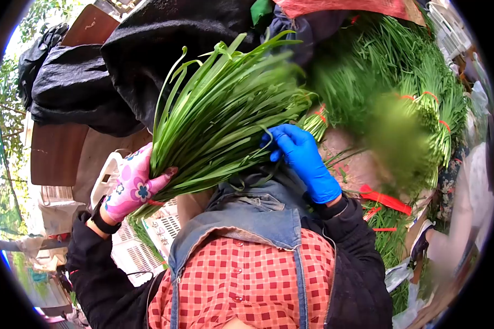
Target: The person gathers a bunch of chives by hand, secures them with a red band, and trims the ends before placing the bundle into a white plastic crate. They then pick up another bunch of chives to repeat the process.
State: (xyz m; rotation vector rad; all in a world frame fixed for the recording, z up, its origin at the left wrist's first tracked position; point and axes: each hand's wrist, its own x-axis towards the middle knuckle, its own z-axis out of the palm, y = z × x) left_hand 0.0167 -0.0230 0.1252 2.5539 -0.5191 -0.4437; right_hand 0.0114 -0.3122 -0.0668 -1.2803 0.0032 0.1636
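Note:
My left hand [130, 183], in a pink flowered glove, is wrapped around the lower part of a large bunch of green chives [219, 115]. The long flat leaves fan out up and to the right, some tips bending over. A red tie [155, 203] shows at the stem end just below this hand. At the right edge of the bunch is my right hand [299, 156] in a blue glove, its fingers curled in a pinch. A thin leaf curves to its fingertips, and the rest of that grip is partly hidden.
Several tied chive bundles [439, 118] with red bands are heaped at the right. Red strips [387, 200] lie nearer me on that side. A white slotted crate [142, 249] stands below my left hand, and dark cloth [175, 44] hangs at the back. A blurred green shape [403, 142] covers part of the right.

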